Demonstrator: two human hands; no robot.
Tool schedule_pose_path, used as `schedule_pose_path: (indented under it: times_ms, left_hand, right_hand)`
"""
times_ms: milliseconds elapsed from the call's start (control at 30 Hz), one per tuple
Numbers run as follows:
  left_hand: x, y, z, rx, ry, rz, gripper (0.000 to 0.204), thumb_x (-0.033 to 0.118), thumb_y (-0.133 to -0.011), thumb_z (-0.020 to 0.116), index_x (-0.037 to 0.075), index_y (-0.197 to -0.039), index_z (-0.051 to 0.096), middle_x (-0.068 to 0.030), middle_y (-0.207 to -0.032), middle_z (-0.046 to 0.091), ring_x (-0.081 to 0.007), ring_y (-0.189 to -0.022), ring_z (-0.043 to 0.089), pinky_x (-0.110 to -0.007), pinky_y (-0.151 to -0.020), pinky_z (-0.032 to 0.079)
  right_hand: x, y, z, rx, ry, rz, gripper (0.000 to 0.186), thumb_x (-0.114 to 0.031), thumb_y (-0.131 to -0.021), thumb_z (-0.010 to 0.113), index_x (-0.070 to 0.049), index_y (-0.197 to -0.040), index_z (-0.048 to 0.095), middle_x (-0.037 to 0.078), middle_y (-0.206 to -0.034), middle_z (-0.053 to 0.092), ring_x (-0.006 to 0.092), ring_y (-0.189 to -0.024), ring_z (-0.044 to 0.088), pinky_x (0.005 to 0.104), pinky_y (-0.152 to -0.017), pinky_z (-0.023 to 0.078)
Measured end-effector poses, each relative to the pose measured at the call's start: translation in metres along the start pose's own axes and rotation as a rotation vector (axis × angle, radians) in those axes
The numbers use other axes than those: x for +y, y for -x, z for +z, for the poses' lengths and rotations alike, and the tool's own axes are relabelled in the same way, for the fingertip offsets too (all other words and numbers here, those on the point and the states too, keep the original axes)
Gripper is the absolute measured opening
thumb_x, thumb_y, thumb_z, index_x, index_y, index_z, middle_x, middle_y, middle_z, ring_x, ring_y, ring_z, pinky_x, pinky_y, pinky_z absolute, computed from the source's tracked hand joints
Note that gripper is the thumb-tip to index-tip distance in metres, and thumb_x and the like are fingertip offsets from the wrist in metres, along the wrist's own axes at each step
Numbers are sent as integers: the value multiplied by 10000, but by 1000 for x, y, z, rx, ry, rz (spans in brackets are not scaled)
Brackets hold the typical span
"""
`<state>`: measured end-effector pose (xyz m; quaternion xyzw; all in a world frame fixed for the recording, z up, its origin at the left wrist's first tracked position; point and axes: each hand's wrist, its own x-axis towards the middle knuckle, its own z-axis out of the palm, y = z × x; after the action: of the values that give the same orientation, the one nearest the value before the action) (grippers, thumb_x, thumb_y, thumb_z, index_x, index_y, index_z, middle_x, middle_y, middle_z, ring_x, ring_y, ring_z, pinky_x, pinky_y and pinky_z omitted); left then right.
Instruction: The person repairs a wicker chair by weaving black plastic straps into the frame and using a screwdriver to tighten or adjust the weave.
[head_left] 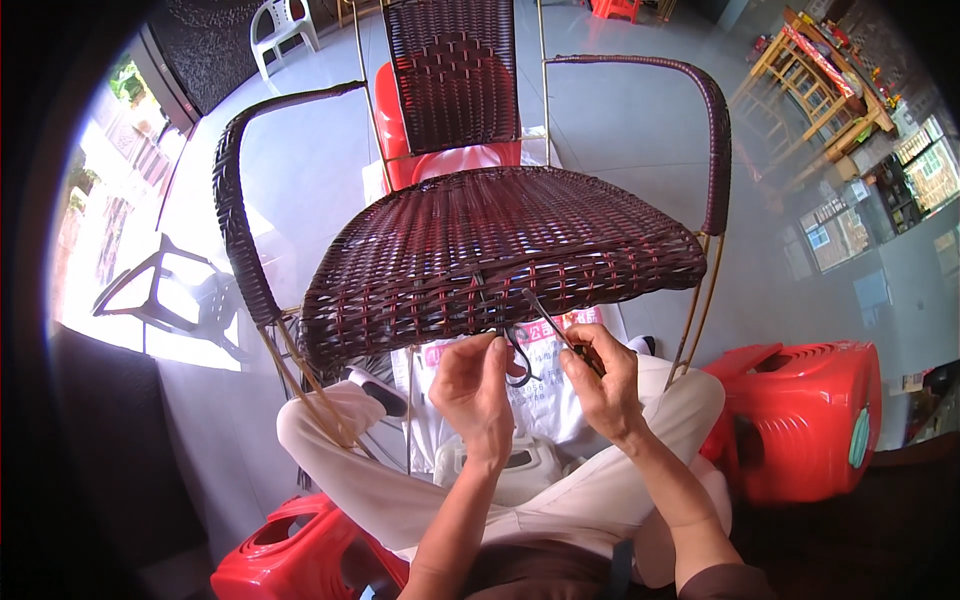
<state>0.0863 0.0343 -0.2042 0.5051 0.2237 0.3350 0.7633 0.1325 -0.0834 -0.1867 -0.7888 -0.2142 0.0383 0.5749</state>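
Observation:
A dark brown woven chair (510,225) stands in front of me, its seat's front edge facing my hands. My left hand (470,390) is just below that edge, thumb and fingers pinched on a thin dark weaving strip (519,350) that hangs in a loop. My right hand (605,385) is wrapped around a screwdriver-like tool with a dark handle. The tool's thin metal shaft (545,315) slants up and left, its tip at the weave near the seat's front edge. Whether the tip is inside the weave, I cannot tell.
Brass-coloured legs (690,320) and wrapped armrests (240,200) frame the seat. A white printed sack (570,420) lies below. Red plastic stools stand at the right (800,425), lower left (290,555) and behind the backrest (390,130). A wooden table (835,90) is at far right.

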Motion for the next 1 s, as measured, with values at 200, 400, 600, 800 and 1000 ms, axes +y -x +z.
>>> schedule_pose_path:
  times_ms: [200, 400, 600, 800, 1000]
  left_hand:
    - [-8, -4, 0, -6, 3, 54, 65, -19, -803, 582, -39, -833, 528, -70, -689, 584, -83, -547, 544, -185, -512, 460]
    - [-8, -5, 4, 31, -7, 105, 100, -29, -791, 596, -15, -824, 503, -64, -684, 578, -69, -538, 535, -168, -480, 452]
    - [-4, -5, 3, 41, -158, 143, 131, -41, -765, 624, -18, -835, 515, -58, -696, 579, -61, -540, 534, -168, -450, 445]
    - [1, -5, 2, 4, -78, 103, 204, -49, -753, 632, -6, -905, 503, -48, -721, 570, -64, -576, 537, -173, -473, 446]
    - [3, 6, -7, -21, 36, 58, 265, -58, -737, 636, -9, -948, 484, -58, -821, 552, -91, -737, 539, -210, -679, 429]
  right_hand:
    - [-9, -12, 3, 56, 89, -122, 189, -67, -762, 617, 0, -926, 553, 64, -726, 583, 129, -590, 545, 247, -531, 424]
    - [-33, -54, 11, -10, 256, -354, 180, -52, -725, 632, -16, -896, 589, 99, -767, 577, 254, -645, 594, 318, -560, 463]
    - [-46, -71, 24, -86, 410, -362, 130, -42, -681, 679, -29, -790, 610, 74, -697, 514, 214, -584, 539, 317, -526, 422]
    - [-40, -79, 21, -132, 371, -451, 107, 2, -689, 652, 5, -728, 552, 83, -666, 521, 209, -580, 535, 318, -521, 402]
    - [-40, -86, 18, -132, 39, -82, 94, -52, -787, 593, -5, -775, 512, 96, -676, 565, 190, -526, 576, 301, -460, 422]
